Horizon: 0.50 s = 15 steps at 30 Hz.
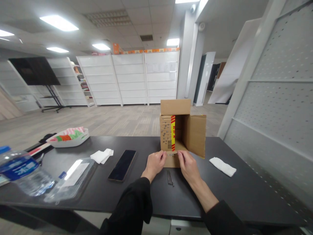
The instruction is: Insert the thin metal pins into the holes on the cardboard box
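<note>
Inside of cardboard box (167, 132) partly hidden

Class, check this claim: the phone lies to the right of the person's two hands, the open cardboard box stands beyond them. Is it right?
One part is wrong: the phone lies to the left of both the left hand and right hand, beyond which the open cardboard box stands. The head view shows this.

"Where's the box (188, 132)?"
"On the table (246, 195), behind the nails (169, 178)."
"And the phone (122, 165)?"
"Left of the nails, between them and the case (76, 178)."
"The bottle (23, 171)?"
"Left of the case."
</note>
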### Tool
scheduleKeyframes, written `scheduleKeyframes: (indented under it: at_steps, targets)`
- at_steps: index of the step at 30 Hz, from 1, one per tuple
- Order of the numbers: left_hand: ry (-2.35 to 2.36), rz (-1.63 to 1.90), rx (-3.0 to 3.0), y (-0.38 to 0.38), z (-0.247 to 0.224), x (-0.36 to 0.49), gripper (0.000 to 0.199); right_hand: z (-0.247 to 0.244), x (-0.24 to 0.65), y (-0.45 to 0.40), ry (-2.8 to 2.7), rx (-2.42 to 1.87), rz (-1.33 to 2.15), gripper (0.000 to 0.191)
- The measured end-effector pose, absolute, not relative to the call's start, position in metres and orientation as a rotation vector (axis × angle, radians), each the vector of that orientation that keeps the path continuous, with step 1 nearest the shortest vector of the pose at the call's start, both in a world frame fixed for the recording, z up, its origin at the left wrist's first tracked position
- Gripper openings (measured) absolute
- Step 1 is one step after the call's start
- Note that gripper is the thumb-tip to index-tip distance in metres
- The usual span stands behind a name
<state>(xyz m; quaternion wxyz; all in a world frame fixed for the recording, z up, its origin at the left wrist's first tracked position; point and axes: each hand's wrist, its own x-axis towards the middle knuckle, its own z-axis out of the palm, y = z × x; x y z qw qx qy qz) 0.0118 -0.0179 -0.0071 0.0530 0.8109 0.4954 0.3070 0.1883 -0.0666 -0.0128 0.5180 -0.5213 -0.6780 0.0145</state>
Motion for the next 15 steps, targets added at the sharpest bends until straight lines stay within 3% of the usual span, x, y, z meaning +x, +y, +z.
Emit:
scheduleKeyframes:
  at_steps: [15]
  targets:
    - [1.551,0.932,2.445,-0.0197,-0.0047,0.0112,0.045,-0.0097,0.1846,-0.0659,-1.825,-1.294,-0.180,0.023]
